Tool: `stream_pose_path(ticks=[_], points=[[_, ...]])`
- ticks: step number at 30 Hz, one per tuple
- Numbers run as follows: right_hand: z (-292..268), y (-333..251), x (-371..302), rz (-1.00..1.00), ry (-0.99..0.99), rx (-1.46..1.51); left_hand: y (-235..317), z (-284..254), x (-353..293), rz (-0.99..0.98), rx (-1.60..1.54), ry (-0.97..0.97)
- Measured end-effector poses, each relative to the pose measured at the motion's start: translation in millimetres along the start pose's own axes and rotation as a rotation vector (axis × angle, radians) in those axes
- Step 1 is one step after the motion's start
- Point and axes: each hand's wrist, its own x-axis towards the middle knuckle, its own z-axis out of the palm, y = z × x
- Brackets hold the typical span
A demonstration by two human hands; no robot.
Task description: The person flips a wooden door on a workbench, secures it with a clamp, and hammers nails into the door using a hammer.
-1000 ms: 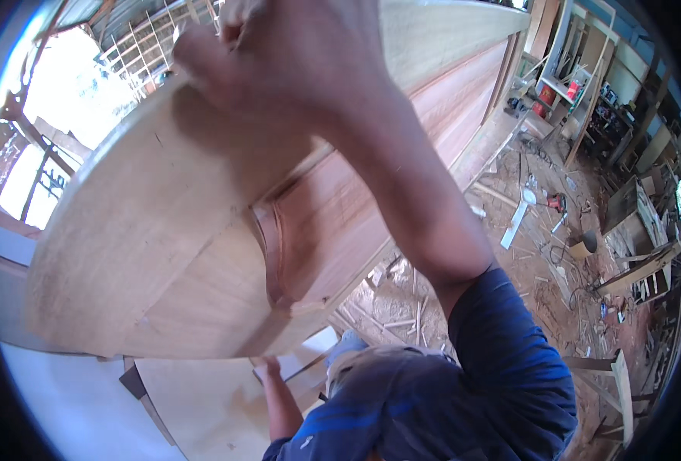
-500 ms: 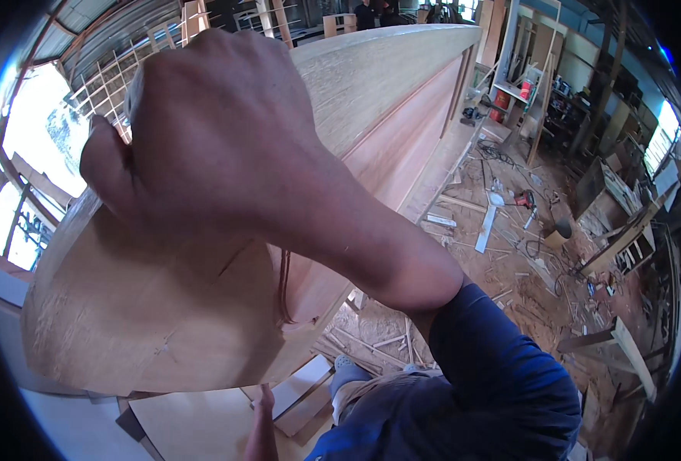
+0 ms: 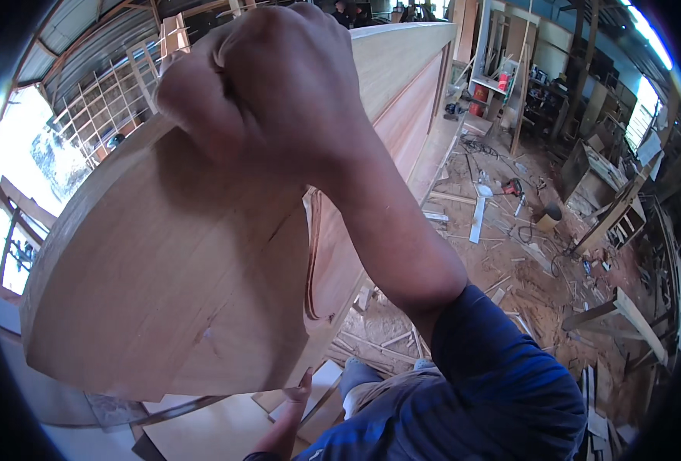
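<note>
A large pale wooden workpiece (image 3: 148,292) fills the left and middle, its broad near end curved along the outer edge. Its long side has a reddish recessed panel (image 3: 409,100) with a moulded border. My right hand (image 3: 286,84) is closed in a fist over the upper part of the near end, back of the hand toward me; whatever its fingers hold is hidden. Down at the workpiece's lower edge is my left hand (image 3: 296,393), thumb up against the wood. Its other fingers are out of sight.
Flat boards (image 3: 202,430) lie below the workpiece. To the right, the floor is strewn with wood offcuts, cables and a red power tool (image 3: 512,187). A wooden trestle (image 3: 624,315) stands at the right, with a cluttered cabinet (image 3: 586,180) behind it.
My right fist has shifted up and to the right in the picture, uncovering more of the near end. My left hand appears slightly farther right, and the whole view has turned a little.
</note>
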Motion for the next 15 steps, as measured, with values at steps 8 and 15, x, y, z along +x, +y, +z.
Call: stream_pose_path(ticks=[8, 15], points=[[-30.2, -9.4, 0.2, 0.012, 0.044, -0.097, 32.3, 5.0, 3.1, 0.049, -0.052, 0.086], [-29.9, -4.5, -2.9, 0.073, -0.072, -0.017, 55.3, 11.8, 2.0, -0.098, -0.096, 0.212]])
